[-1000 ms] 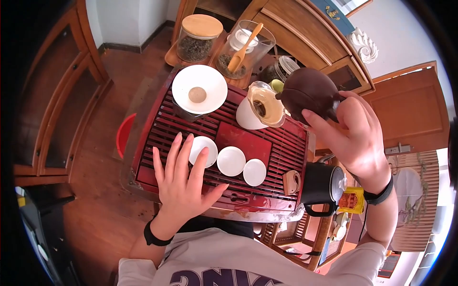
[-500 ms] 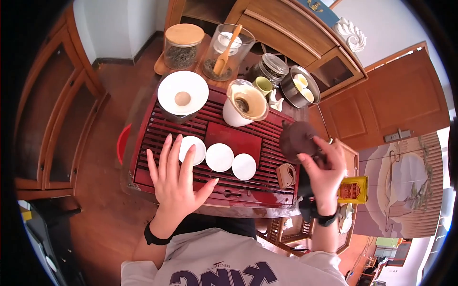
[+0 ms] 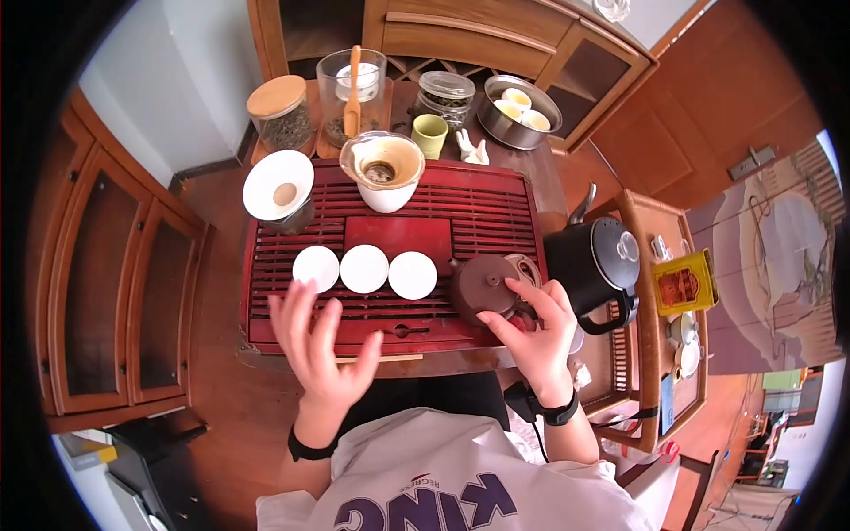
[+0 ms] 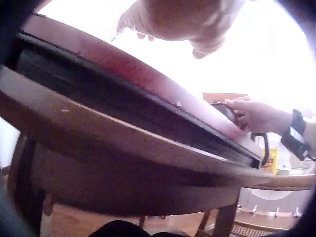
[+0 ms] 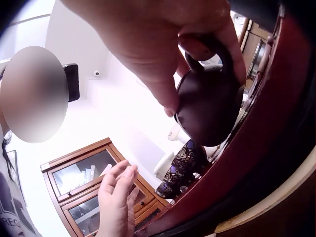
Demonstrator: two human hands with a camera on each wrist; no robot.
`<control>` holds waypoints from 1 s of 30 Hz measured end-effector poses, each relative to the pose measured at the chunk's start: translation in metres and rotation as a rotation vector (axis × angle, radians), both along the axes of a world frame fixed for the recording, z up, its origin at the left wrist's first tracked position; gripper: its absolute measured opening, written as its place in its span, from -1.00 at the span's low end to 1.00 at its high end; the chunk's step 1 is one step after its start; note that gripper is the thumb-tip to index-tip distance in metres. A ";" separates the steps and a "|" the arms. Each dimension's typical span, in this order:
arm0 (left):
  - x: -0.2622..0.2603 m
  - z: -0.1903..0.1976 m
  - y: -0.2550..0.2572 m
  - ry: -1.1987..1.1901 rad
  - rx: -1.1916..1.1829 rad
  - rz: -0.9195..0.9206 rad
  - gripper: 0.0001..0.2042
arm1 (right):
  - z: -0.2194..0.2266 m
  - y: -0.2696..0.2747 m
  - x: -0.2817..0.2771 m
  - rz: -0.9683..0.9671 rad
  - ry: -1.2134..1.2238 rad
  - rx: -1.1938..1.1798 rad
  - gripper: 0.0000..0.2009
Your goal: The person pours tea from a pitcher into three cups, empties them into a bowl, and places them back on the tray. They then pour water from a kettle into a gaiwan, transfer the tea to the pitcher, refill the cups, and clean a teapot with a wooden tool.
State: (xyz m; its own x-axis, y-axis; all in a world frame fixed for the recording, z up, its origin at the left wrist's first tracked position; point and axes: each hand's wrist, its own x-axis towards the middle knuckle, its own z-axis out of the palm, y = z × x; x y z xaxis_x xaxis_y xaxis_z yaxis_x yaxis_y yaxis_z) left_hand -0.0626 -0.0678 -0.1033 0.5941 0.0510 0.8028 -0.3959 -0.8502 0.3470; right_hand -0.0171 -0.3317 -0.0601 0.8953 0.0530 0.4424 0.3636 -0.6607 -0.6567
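My right hand holds a dark brown clay teapot at the right front of the red slatted tea tray. In the right wrist view, fingers curl through the handle of the teapot, with the thumb along its side. My left hand, a little blurred, hovers palm down over the tray's front left, fingers spread and holding nothing. Its fingertips overlap the leftmost white cup. Beside that stand a middle cup and a right cup in a row.
Behind the cups stands a white pitcher with a strainer on top; a white dish sits back left. Tea jars, a green cup and a metal bowl line the back. A black kettle stands right.
My right hand has brought the teapot from the raised right side down and left to the tray's right front. The left hand's fingers have lifted and curved slightly. The head view has shifted.
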 end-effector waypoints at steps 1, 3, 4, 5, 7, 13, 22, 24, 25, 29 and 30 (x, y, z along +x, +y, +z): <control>-0.002 0.001 -0.011 -0.036 -0.048 -0.097 -0.41 | 0.000 -0.001 -0.004 0.010 -0.004 -0.010 -0.48; -0.006 0.009 -0.034 -0.023 -0.091 -0.292 -0.39 | -0.003 -0.002 -0.008 0.008 -0.030 -0.001 -0.48; -0.005 0.010 -0.045 0.017 -0.099 -0.373 -0.36 | -0.005 -0.002 -0.010 0.011 -0.014 0.048 -0.47; -0.004 0.010 -0.055 0.060 -0.106 -0.454 -0.32 | -0.008 -0.002 -0.012 0.014 0.003 0.097 -0.47; 0.001 0.008 -0.074 0.154 -0.086 -0.453 -0.28 | -0.015 -0.003 -0.016 0.004 0.019 0.137 -0.46; 0.014 0.005 -0.103 0.300 -0.040 -0.417 -0.18 | -0.022 -0.012 -0.020 0.066 -0.013 0.145 -0.46; 0.023 -0.003 -0.114 0.365 -0.061 -0.373 -0.15 | -0.013 -0.029 -0.017 0.284 -0.023 -0.013 -0.55; 0.027 -0.003 -0.113 0.339 -0.077 -0.355 -0.11 | -0.015 -0.032 -0.013 0.290 -0.093 -0.029 -0.56; 0.027 -0.004 -0.114 0.344 -0.064 -0.340 -0.10 | -0.016 -0.034 -0.011 0.301 -0.165 -0.050 -0.56; 0.028 -0.004 -0.117 0.327 -0.088 -0.313 -0.05 | -0.003 -0.030 -0.005 0.156 -0.118 0.004 -0.58; 0.028 -0.005 -0.118 0.325 -0.120 -0.306 -0.03 | 0.006 -0.029 -0.001 0.186 -0.124 -0.063 -0.58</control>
